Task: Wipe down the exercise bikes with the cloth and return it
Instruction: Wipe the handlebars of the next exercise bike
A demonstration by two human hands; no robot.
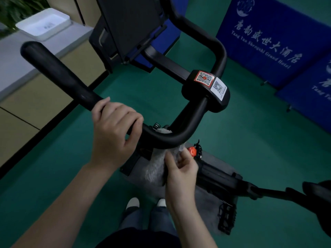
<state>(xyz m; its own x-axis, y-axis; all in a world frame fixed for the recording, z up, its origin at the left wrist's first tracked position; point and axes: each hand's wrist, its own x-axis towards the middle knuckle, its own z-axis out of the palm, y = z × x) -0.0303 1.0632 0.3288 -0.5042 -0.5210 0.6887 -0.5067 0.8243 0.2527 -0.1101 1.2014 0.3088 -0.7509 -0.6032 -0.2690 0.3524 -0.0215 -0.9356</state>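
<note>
Cloth (154, 169) partly behind black handlebar (162, 139)

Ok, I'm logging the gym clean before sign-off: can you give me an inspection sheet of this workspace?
Surface: green floor; grey mat under the bike.
Job's things: grey cloth hangs across the handlebar bend, showing above and below it.
Clutter: white tray on the counter.
Hands: left hand grips the handlebar; right hand pinches the grey cloth.
Cables: nothing seen.
Surroundings: blue banners behind; red knob beside the cloth.
</note>
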